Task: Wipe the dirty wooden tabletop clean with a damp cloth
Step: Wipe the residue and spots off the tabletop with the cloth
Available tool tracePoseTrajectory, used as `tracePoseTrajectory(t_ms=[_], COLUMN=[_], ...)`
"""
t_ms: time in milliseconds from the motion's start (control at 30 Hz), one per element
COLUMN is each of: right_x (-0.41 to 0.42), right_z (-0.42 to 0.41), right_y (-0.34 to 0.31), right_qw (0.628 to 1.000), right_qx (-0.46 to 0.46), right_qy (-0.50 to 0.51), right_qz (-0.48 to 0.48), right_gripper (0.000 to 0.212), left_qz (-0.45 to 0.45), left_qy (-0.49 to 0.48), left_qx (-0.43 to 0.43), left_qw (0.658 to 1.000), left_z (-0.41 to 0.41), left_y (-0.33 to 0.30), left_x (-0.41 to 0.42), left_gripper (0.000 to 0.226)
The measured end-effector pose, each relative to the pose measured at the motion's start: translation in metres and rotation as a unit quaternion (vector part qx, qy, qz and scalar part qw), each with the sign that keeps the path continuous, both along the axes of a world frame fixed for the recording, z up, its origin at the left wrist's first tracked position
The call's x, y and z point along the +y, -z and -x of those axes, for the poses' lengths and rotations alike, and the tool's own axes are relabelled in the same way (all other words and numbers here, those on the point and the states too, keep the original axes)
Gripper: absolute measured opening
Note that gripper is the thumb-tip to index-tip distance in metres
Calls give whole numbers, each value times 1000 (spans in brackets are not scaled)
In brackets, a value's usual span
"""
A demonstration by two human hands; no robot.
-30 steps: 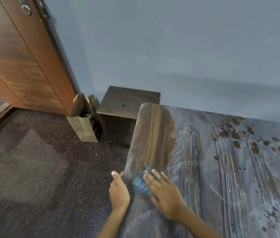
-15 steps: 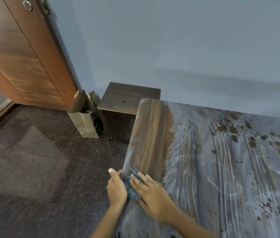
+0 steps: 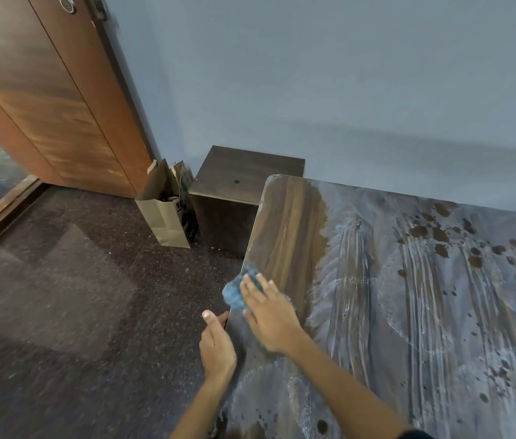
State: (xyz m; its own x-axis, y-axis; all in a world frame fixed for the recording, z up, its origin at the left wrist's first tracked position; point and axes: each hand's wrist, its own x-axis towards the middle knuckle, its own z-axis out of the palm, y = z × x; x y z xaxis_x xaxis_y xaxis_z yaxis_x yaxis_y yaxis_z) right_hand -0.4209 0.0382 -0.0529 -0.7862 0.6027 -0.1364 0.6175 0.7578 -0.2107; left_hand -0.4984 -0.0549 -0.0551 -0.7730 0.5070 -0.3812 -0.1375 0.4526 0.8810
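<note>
The wooden tabletop (image 3: 291, 223) fills the right half of the view. A strip along its left edge shows clean brown wood; the rest carries a grey-white film with streaks and dark brown spots (image 3: 440, 236). A blue cloth (image 3: 234, 289) lies at the table's left edge, partly hanging over it. My right hand (image 3: 269, 315) presses flat on the cloth with straight, spread fingers. My left hand (image 3: 217, 343) rests against the table's left edge just below the cloth, thumb pointing up, its fingers hidden behind the edge.
A dark wooden box (image 3: 237, 191) stands on the floor at the table's far left corner, with a brown paper bag (image 3: 163, 210) beside it. A wooden door (image 3: 44, 90) is at the upper left. Dark speckled floor (image 3: 76, 296) spreads to the left; a blue wall (image 3: 345, 90) runs behind.
My right hand has slid the cloth away from me along the table's left edge, and the cloth now hangs over it. My left hand stays at the edge.
</note>
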Motion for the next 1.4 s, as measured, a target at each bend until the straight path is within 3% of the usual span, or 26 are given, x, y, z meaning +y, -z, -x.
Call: tracePoseTrajectory(t_ms=[133,200,300,433,567,667,733,933,1033,1133,1200,1267,1400], right_x=[-37,-22,23,56,29,-10,-27,1,32,35,23,5,-44], right_z=[-57,-77,-68,-8,26,5,-21,-79,-64,-34,-19,-11,-23], right_y=[6,4,-4,-6,-5,-1,2,8,4,2,3,3,4], right_qw=[997,999,998,990,999,994,990,1000,998,994,991,993,999], right_qx=[8,-22,-31,-20,2,62,74,21,12,-11,-9,2,34], right_qy=[-81,-40,50,140,41,-82,-108,-22,61,113,132,118,16], right_qz=[-15,-22,-7,4,9,26,43,5,5,-1,2,12,-19], right_gripper=[47,46,62,51,53,50,50,52,61,56,71,83,58], left_qz=[-16,-16,-9,-2,1,15,15,4,5,9,17,18,5], left_qy=[-11,-11,-10,-21,-33,-46,-48,-24,-19,-24,-23,-21,-30], left_qx=[9,5,19,20,-2,-1,5,-4,-4,0,4,5,13], left_qw=[1000,1000,1000,1000,999,999,999,1000,1000,1000,1000,1000,999], left_z=[0,1,-2,-3,-3,-2,-2,0,-3,-4,-4,-4,-4], left_y=[3,4,6,1,-2,-1,2,5,-2,-3,0,1,2], left_x=[-1,-3,-5,-7,-7,-7,-8,-15,-16,-17,-17,-16,-14], left_gripper=[80,83,85,76,71,71,75,69,63,66,67,66,67])
